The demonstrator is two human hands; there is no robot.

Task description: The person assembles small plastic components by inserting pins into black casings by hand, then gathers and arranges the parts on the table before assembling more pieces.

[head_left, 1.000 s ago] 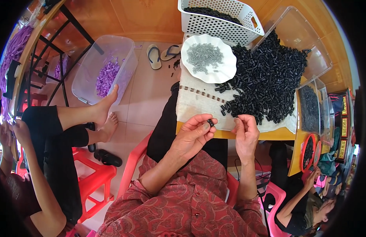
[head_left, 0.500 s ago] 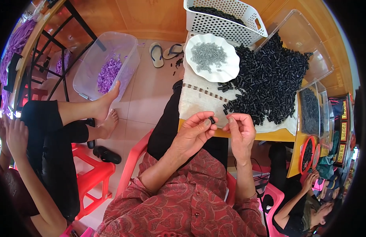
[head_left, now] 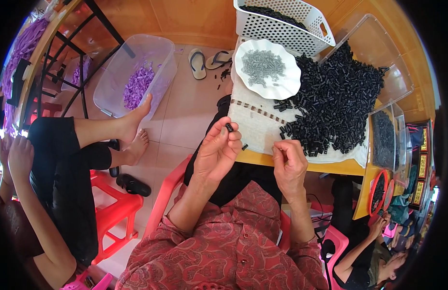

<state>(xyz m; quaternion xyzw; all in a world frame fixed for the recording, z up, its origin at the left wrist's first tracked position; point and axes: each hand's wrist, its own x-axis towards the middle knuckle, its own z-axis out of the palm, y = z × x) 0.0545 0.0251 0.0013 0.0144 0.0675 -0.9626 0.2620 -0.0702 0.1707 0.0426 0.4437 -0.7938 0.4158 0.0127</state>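
Note:
My left hand (head_left: 216, 153) is raised at the table's near left edge. Its thumb and fingers pinch a short black cylindrical piece (head_left: 229, 127). Just beside its lower fingers shows another small black piece (head_left: 245, 147); whether it is touched or falling I cannot tell. To the right, my right hand (head_left: 290, 166) has thumb and fingertips pressed together over the table edge, and anything between them is too small to make out. Beyond both hands a large heap of black pieces (head_left: 330, 106) covers the white cloth (head_left: 250, 125). A scalloped white plate (head_left: 292, 87) carries small clear pieces (head_left: 262, 66).
Behind the plate stands a white perforated basket (head_left: 282, 36) with black contents. Clear plastic boxes (head_left: 384, 137) line the right side. On the floor at left sit a clear tub (head_left: 105, 92) of purple pieces and a red stool (head_left: 115, 208). Other people sit at both sides.
My left hand has moved up and left with the black piece, away from my right hand. A second small black piece now shows by its lower fingers. The view has shifted slightly.

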